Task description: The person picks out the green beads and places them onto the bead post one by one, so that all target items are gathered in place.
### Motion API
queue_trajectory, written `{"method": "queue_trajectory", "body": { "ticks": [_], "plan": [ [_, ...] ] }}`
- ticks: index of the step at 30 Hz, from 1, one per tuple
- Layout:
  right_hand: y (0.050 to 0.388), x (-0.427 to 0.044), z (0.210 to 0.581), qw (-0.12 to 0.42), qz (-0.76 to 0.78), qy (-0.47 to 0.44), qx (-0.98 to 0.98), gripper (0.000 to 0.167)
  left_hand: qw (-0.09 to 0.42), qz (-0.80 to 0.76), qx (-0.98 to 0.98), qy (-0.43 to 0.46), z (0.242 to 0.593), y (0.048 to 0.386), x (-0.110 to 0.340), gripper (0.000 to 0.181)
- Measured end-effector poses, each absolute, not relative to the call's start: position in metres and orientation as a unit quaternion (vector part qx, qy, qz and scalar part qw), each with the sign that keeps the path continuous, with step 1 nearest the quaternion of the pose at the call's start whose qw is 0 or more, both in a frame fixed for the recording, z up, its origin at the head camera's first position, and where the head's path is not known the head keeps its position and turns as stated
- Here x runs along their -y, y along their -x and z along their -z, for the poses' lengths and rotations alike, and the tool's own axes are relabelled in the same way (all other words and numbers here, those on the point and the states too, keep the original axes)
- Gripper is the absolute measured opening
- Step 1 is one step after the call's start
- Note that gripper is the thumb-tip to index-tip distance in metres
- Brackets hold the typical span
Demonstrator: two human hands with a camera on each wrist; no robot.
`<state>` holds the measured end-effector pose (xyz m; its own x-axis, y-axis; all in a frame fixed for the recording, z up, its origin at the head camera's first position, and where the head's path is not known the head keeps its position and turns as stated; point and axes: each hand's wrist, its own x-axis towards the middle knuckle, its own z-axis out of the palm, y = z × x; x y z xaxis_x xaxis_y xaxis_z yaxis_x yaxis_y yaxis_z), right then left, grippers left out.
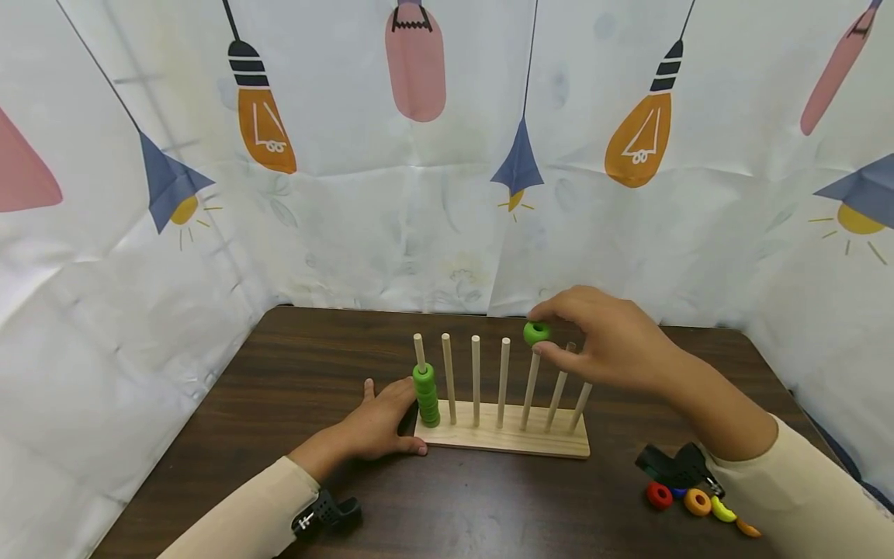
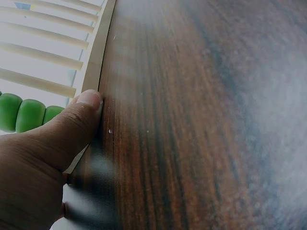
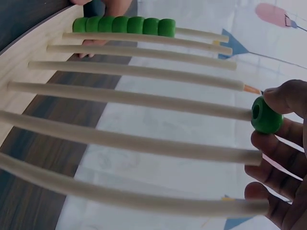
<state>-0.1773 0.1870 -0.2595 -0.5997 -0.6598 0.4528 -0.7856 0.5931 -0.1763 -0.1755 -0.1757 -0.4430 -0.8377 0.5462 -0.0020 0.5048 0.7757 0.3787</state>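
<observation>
A wooden peg rack (image 1: 503, 440) with a row of upright pegs stands on the table. Several green beads (image 1: 427, 396) are stacked on its leftmost peg. My left hand (image 1: 380, 423) holds the rack's left end, its thumb (image 2: 88, 103) on the front edge of the base; its other fingers are partly hidden. Between thumb and fingertips, my right hand (image 1: 608, 338) pinches a single green bead (image 1: 536, 333). This bead is at the tip of the third peg from the right (image 3: 192, 106), its hole facing the peg in the right wrist view.
Right of the rack, near my right sleeve, lie a red bead (image 1: 659, 495), an orange bead (image 1: 698, 501), a yellow piece (image 1: 722, 509) and others partly hidden by the wrist camera (image 1: 673, 466). A patterned cloth (image 1: 447, 233) hangs behind the dark wooden table (image 1: 335, 341).
</observation>
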Motion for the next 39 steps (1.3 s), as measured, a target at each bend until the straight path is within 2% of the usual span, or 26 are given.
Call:
{"method": "queue_trajectory", "body": {
  "ticks": [39],
  "plan": [
    [0.184,-0.11,0.255,0.118,-0.198,-0.422,0.877,0.03,0.068,-0.188,-0.942,-0.27,0.443,0.176,0.176,0.084]
  ]
}}
